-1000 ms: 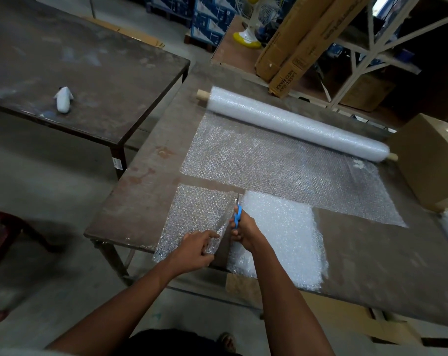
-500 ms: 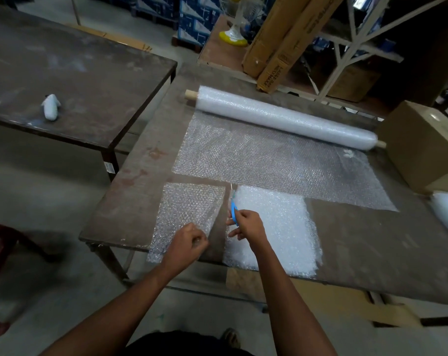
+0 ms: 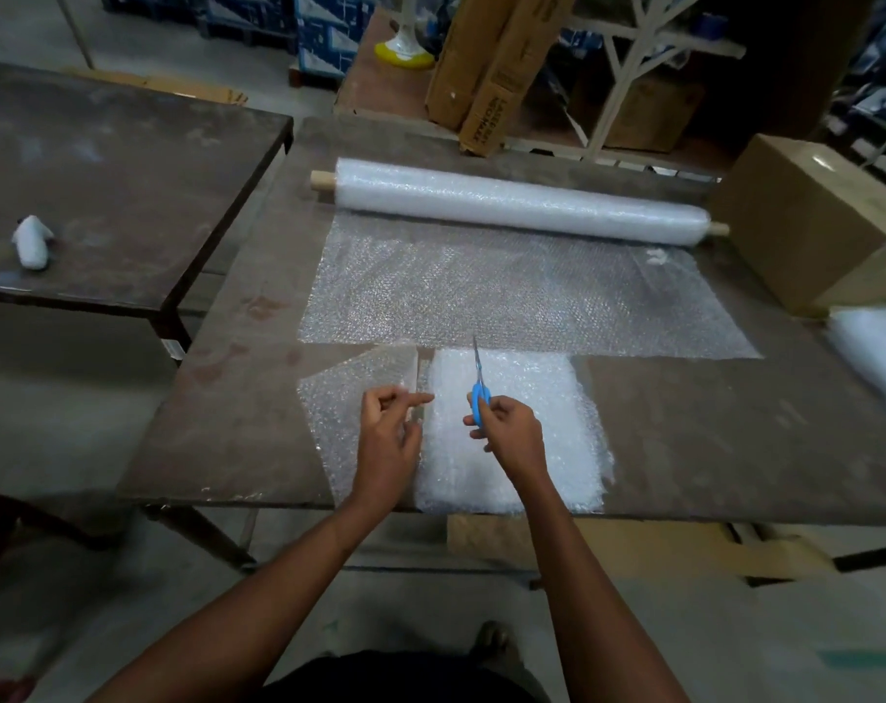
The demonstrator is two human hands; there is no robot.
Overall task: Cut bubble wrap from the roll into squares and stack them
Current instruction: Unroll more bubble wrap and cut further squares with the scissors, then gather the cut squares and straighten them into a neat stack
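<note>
A bubble wrap roll [image 3: 522, 208] lies across the far side of the brown table [image 3: 710, 438], with a sheet [image 3: 507, 291] unrolled toward me. Near the front edge sits a white stack of cut squares [image 3: 522, 433]. Left of it, a single cut square [image 3: 339, 398] is lifted off the table, pinched by my left hand [image 3: 387, 438] at its right edge. My right hand [image 3: 512, 433] grips blue-handled scissors [image 3: 479, 388] over the stack, blades pointing away toward the sheet.
A cardboard box [image 3: 806, 220] stands at the table's right end, with a white bubble wrap bundle [image 3: 877, 357] in front of it. A second table [image 3: 116, 185] to the left carries a small white object [image 3: 32, 242]. Tall cartons [image 3: 486, 68] lean behind the roll.
The cut square has come free and risen off the table in my left hand, its right edge lifting. My right hand has drawn the scissors back over the white stack.
</note>
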